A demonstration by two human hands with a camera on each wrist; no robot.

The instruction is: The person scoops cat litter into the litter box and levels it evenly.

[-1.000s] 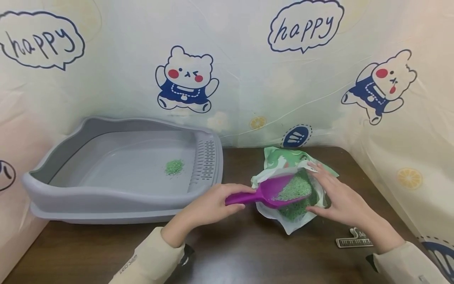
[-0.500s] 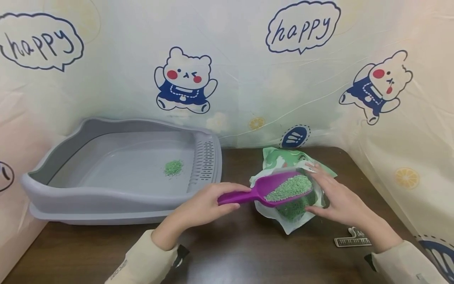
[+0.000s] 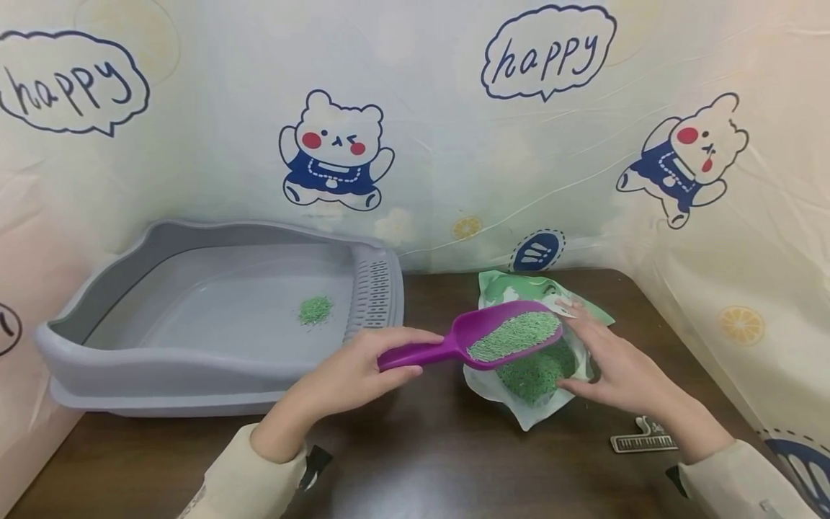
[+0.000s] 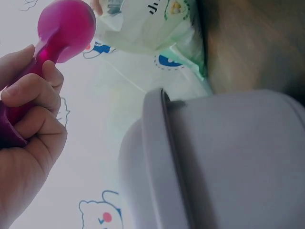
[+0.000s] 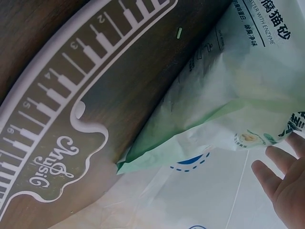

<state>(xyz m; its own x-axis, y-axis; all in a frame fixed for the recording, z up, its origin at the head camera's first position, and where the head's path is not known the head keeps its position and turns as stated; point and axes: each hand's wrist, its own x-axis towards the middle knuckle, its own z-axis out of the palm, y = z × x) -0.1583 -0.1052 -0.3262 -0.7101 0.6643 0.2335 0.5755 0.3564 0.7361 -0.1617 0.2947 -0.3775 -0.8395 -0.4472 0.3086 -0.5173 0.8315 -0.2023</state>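
Observation:
My left hand (image 3: 363,364) grips the handle of a purple scoop (image 3: 476,323), fingers wrapped round it in the left wrist view. The scoop's bowl carries green pellet litter (image 3: 515,337) and hangs over an opened cat litter bag (image 3: 496,396). More green litter (image 3: 534,375) shows inside the bag's mouth. On the bag's right side, my right hand (image 3: 625,367) rests against the rim with fingers spread and fairly straight. In the right wrist view, fingertips touch the printed bag (image 5: 228,81). How firmly they hold it cannot be seen.
A grey litter box (image 3: 194,371) takes up the table's left side, a small heap of green pellets (image 3: 315,310) on its floor. Near my right wrist lies a piano-pattern clip (image 3: 642,441). A printed curtain (image 3: 434,144) stands behind the brown table (image 3: 415,461).
My left hand has lifted the loaded scoop up and leftward, out of the bag's mouth, uncovering more litter inside. The right hand stays at the bag's rim.

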